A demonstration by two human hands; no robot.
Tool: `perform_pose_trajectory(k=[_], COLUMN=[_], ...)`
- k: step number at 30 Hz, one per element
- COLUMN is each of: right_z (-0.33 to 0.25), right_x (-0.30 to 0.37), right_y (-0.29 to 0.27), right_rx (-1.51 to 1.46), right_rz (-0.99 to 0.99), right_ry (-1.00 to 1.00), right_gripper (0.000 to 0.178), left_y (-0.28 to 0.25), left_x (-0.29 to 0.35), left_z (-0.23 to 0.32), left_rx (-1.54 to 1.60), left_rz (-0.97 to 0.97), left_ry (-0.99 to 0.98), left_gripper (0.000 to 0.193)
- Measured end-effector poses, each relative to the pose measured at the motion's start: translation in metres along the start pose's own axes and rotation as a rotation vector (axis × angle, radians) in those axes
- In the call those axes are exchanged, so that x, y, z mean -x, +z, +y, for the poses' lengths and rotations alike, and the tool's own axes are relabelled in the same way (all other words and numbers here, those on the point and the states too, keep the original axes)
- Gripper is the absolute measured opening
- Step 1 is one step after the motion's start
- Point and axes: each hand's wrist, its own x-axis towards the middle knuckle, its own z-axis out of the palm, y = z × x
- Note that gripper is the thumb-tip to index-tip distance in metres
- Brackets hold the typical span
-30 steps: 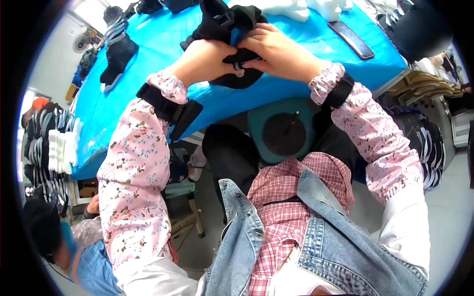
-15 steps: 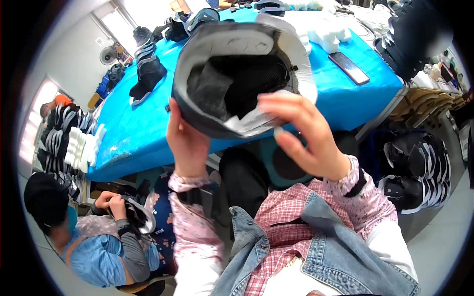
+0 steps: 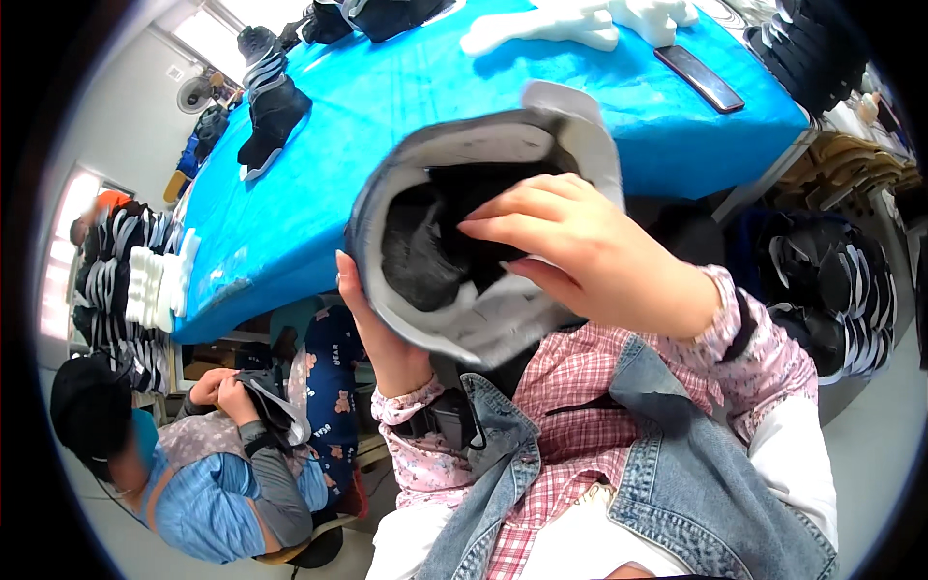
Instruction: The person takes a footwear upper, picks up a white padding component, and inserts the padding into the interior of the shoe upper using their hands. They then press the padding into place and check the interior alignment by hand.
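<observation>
A black boot (image 3: 440, 324) with a pale padded lining is tilted toward me, its wide opening facing up. A white tongue-like flap stands up at its far right, and dark material lies bunched inside. My left hand (image 3: 387, 343) is closed round the left and lower outside of the boot, thumb up along its side; some fingers are hidden beneath. Over the opening is my right hand (image 3: 594, 256), fingers bent toward the dark inside, thumb apart from them and nothing visible between.
On the blue-covered table (image 3: 290, 261) are a black boot (image 3: 275, 121), white foam pieces (image 3: 546, 29) and a phone (image 3: 701, 79). Stacked boot parts (image 3: 831, 290) lie low at the right. A co-worker (image 3: 213, 464) sits at the left, holding a dark piece with a pale edge.
The boot has come down and nearer to me, its opening turned more into view. My right hand has moved from the near rim to over the opening. The view has shifted slightly.
</observation>
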Motion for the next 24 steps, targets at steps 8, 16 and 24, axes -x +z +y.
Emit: perform_pose_trajectory(k=[8,16,24], right_z=[0.017,-0.017,-0.01], right_x=[0.001,0.009,0.04], right_y=[0.025,0.031,0.025], right_rx=[-0.086,0.256,-0.065], right_rz=[-0.131,-0.071,-0.305], right_ry=[-0.04,-0.293,-0.189], right_gripper=[0.027,0.014,0.037], left_y=[0.004,-0.015,-0.006], left_x=[0.001,-0.009,0.005], left_z=[0.0,-0.005,0.004], left_rx=[0.078,-0.023,-0.495], left_rz=[0.089,0.051,0.079], left_ry=[-0.142,0.017,0.169], left_gripper=[0.055,0.048,0.053])
